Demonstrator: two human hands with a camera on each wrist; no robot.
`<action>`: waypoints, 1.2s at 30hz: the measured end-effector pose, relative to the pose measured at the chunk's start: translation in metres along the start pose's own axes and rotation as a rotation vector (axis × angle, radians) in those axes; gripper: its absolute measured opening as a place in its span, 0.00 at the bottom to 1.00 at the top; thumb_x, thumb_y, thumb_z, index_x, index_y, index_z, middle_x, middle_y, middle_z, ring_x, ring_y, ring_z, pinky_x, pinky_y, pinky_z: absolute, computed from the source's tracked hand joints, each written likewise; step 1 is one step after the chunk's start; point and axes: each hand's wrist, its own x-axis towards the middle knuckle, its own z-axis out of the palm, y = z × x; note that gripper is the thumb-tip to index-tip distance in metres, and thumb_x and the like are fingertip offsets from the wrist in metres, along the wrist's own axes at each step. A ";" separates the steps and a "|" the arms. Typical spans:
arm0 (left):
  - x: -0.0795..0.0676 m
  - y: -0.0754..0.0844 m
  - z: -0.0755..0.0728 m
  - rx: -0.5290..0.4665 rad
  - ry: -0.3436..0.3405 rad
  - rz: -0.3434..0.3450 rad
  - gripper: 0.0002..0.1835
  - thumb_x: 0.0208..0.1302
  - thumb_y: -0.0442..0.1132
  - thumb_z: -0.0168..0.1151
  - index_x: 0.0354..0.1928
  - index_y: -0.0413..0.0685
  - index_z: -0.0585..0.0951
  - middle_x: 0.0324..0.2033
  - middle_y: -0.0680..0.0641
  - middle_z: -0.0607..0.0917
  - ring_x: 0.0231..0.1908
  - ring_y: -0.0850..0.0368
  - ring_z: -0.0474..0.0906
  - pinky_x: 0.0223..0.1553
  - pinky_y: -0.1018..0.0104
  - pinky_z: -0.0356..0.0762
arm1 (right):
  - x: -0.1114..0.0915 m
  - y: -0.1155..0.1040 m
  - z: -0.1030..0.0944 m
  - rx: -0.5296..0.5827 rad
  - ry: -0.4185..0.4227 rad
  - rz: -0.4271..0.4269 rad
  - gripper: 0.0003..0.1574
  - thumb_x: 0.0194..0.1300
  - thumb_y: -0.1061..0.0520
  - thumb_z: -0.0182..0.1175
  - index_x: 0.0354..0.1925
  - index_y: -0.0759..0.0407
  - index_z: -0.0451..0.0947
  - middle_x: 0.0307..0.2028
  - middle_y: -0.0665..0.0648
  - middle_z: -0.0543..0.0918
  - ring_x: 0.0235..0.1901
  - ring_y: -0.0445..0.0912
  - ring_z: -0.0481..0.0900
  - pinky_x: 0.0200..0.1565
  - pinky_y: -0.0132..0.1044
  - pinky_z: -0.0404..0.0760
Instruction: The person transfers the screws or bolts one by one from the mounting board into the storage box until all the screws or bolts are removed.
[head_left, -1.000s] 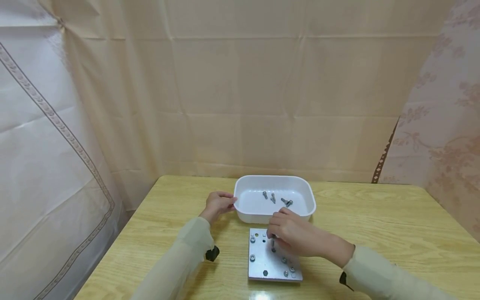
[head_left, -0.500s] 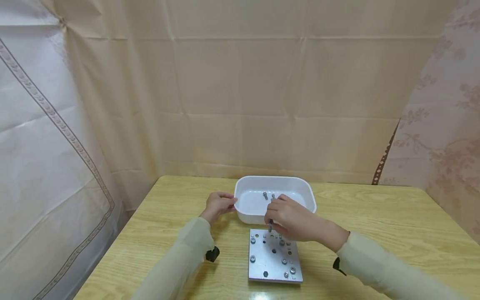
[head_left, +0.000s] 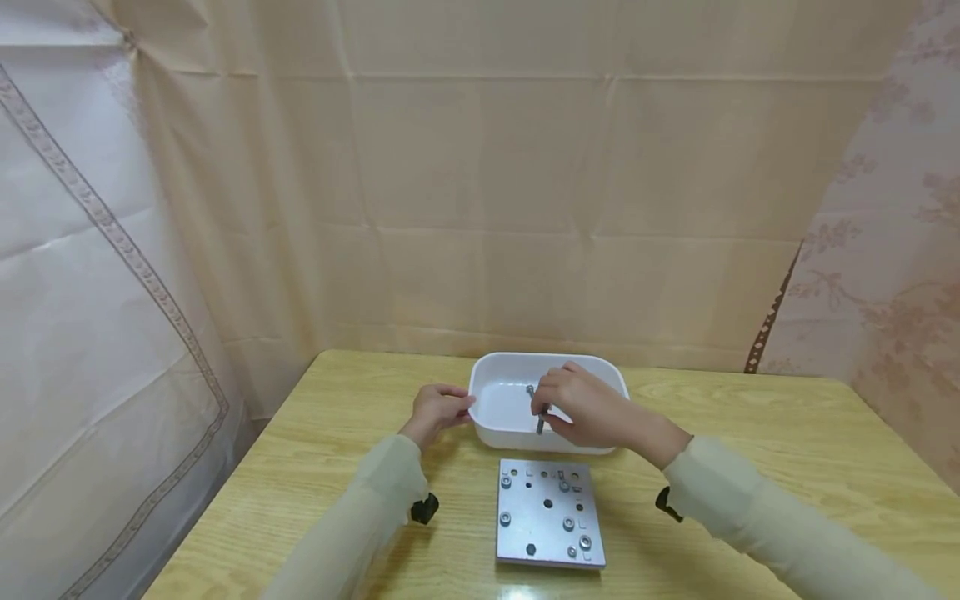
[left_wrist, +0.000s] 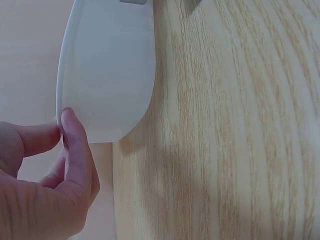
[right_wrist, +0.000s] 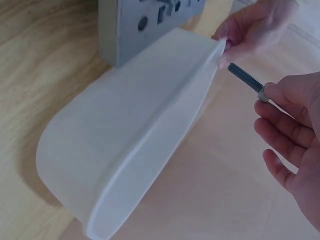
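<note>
My right hand (head_left: 581, 404) is raised over the front of the white tray (head_left: 510, 440), pinching a bolt (right_wrist: 246, 78) by its head between thumb and fingertips. The bolt's threaded shank sticks out free of the fingers. At the tray's left end, my left hand (left_wrist: 55, 175) pinches the rim between thumb and fingers. One bolt (head_left: 530, 390) shows inside the tray; the right hand hides others there. In front of the tray lies a silver metal plate (head_left: 536, 533) with holes, several of them filled by socket-head screws.
A yellow wood-grain table (head_left: 405, 533) carries the tray and plate. Behind it hangs a beige cloth (head_left: 480, 208), with a white cloth (head_left: 90, 333) at the left and a floral one (head_left: 892, 250) at the right.
My right hand has lifted the bolt away from a hole in the metal plate and carried it back over the tray. The left hand has stayed on the rim.
</note>
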 end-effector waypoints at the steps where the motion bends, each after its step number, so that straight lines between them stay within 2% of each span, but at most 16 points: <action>1: 0.000 0.000 0.000 0.003 0.000 0.000 0.16 0.60 0.32 0.66 0.48 0.31 0.79 0.40 0.37 0.83 0.24 0.59 0.81 0.39 0.65 0.88 | 0.001 0.002 0.000 0.004 -0.003 0.004 0.08 0.51 0.63 0.68 0.32 0.53 0.82 0.29 0.46 0.82 0.35 0.40 0.77 0.43 0.40 0.75; 11: 0.000 -0.001 -0.004 0.015 0.015 -0.007 0.17 0.60 0.34 0.66 0.49 0.32 0.79 0.44 0.35 0.82 0.29 0.55 0.84 0.41 0.63 0.87 | 0.026 0.032 0.006 0.025 -0.096 0.075 0.06 0.54 0.62 0.68 0.32 0.54 0.83 0.30 0.48 0.84 0.34 0.42 0.79 0.43 0.41 0.75; 19: 0.008 -0.004 -0.007 0.005 -0.010 -0.008 0.18 0.56 0.34 0.69 0.47 0.32 0.80 0.40 0.35 0.83 0.29 0.53 0.85 0.39 0.63 0.88 | 0.044 0.064 0.026 0.103 -0.204 0.162 0.05 0.54 0.66 0.64 0.30 0.58 0.83 0.27 0.52 0.84 0.29 0.46 0.81 0.33 0.32 0.81; 27: -0.002 0.002 -0.003 0.030 0.010 -0.010 0.17 0.61 0.35 0.66 0.50 0.33 0.79 0.46 0.35 0.82 0.29 0.56 0.83 0.43 0.63 0.87 | 0.052 0.081 0.036 0.105 -0.327 0.269 0.07 0.53 0.68 0.61 0.31 0.62 0.84 0.27 0.54 0.84 0.28 0.42 0.78 0.34 0.32 0.81; 31: -0.003 0.003 -0.002 0.028 0.007 -0.003 0.17 0.61 0.35 0.66 0.50 0.33 0.79 0.45 0.35 0.82 0.28 0.57 0.82 0.41 0.65 0.87 | 0.051 0.085 0.041 0.105 -0.358 0.338 0.13 0.55 0.68 0.60 0.40 0.64 0.83 0.34 0.59 0.86 0.35 0.48 0.81 0.41 0.39 0.83; 36: -0.002 0.000 0.000 -0.005 0.008 0.022 0.15 0.59 0.31 0.66 0.47 0.29 0.79 0.35 0.40 0.82 0.22 0.61 0.79 0.33 0.68 0.87 | 0.045 0.084 0.038 0.122 -0.387 0.422 0.20 0.60 0.65 0.61 0.52 0.62 0.79 0.47 0.62 0.84 0.49 0.54 0.81 0.54 0.46 0.82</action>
